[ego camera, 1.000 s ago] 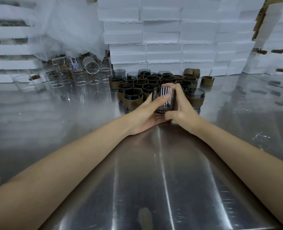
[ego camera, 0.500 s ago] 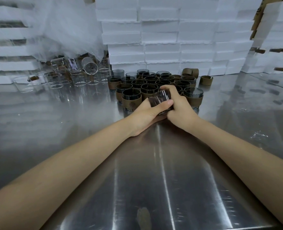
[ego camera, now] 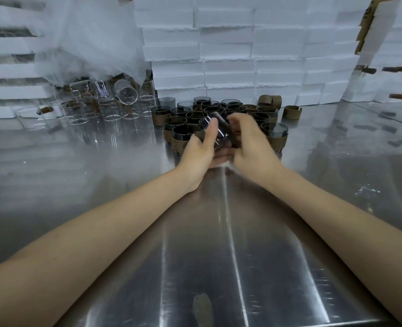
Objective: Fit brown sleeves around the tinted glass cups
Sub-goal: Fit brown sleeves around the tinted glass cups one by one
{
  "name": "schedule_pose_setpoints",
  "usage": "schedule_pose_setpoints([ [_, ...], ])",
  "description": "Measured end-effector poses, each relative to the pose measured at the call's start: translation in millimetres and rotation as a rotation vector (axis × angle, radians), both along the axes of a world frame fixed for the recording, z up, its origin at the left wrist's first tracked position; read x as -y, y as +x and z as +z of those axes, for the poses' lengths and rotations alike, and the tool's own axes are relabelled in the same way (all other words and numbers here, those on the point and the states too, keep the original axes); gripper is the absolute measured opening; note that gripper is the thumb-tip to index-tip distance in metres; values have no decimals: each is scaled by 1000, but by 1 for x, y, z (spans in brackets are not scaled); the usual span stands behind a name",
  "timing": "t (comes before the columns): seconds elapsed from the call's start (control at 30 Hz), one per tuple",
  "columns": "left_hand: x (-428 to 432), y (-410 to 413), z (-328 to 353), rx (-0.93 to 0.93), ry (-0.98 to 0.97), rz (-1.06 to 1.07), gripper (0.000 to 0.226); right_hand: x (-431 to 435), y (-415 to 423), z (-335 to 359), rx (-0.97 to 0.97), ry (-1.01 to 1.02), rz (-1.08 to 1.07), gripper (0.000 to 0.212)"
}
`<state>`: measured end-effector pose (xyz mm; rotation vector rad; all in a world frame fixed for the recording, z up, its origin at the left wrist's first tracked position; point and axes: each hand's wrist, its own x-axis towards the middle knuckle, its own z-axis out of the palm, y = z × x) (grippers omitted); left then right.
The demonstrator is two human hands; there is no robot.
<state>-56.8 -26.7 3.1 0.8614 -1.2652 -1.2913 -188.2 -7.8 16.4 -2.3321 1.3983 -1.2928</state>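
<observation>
Left hand (ego camera: 201, 149) has a closed grip on a dark cup (ego camera: 223, 132), thumb across its side. The cup is tilted and held just above the surface (ego camera: 218, 232). Right hand (ego camera: 249, 142) is right up against it but blurry, so I honestly can't tell what its grip is doing. Just behind are the sleeved cups (ego camera: 180, 134), with loose sleeves (ego camera: 292, 112) to the right, clear glasses (ego camera: 105, 112) to the left and foam boxes (ego camera: 230, 55) at the back.
</observation>
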Motion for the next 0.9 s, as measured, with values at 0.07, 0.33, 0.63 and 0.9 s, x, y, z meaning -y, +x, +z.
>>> schedule_pose_setpoints([
  [0.07, 1, 1, 0, 51, -27, 82, 62, -4, 8, -5, -120, 20, 140, 78],
  [0.33, -5, -1, -2, 350, -219, 91, 51, 0, 6, -5, 137, 245, 47, 87],
  [0.63, -10, 0, 1, 306, -272, 117, 55, 4, -3, 0, 284, 356, 248, 42],
  [0.9, -7, 2, 3, 372, -240, 217, 45, 6, -4, -8, 422, 330, 349, 82],
])
